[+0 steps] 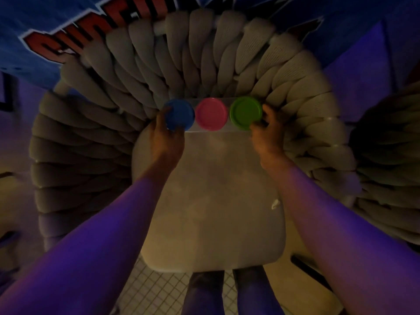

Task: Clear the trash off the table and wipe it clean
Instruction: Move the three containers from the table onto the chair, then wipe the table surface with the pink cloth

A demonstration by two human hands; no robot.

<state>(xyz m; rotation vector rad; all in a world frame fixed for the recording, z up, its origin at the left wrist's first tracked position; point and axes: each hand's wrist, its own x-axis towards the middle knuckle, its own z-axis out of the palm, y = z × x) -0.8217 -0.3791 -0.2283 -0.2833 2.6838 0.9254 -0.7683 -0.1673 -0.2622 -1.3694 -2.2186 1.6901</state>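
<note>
Hands point(168, 135) point(268, 130) gripping lidded tray's point(211, 130) ends

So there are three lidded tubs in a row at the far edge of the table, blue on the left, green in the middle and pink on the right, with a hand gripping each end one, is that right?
Not quite. The head view shows the pink tub in the middle and the green tub on the right. The blue tub is on the left; the left hand grips it, the right hand the green one.

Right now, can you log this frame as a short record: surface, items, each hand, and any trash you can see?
surface: pale table, woven chairs around it
items: blue lid, pink lid, green lid, in a row at the far edge
left hand: grips the blue lid
right hand: grips the green lid
trash: small white scrap near the right edge
lighting: dim, purple tint
</note>
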